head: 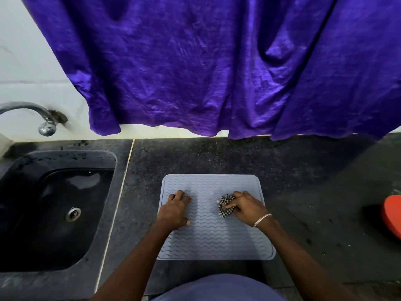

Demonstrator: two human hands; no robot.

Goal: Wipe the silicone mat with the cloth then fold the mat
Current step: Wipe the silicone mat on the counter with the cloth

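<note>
A pale blue-grey square silicone mat with wavy ridges (214,233) lies flat and unfolded on the dark speckled stone table (303,177), its near edge close to the person's body. The left hand (175,210) rests palm down on the left part of the mat, fingers spread and flat against the ridges, gripping nothing. The right hand (247,208) is on the right part of the mat, its fingers curled around a small bunched black-and-white checked cloth (225,205), which is pressed against the mat's surface near its middle. A thin pale bracelet (262,220) circles the right wrist. To the left of the mat, past a light seam line in the table, sits a black rectangular sink (21,235) with a metal drain (73,214) in its floor, and a curved metal tap (32,115) projects from the white wall above it. A large purple crinkled curtain (217,61) hangs across the wall behind the table, its hem just above the back edge. At the far right edge, a red-orange rounded object (392,215) sits on the table, only partly in view, well apart from the mat.
</note>
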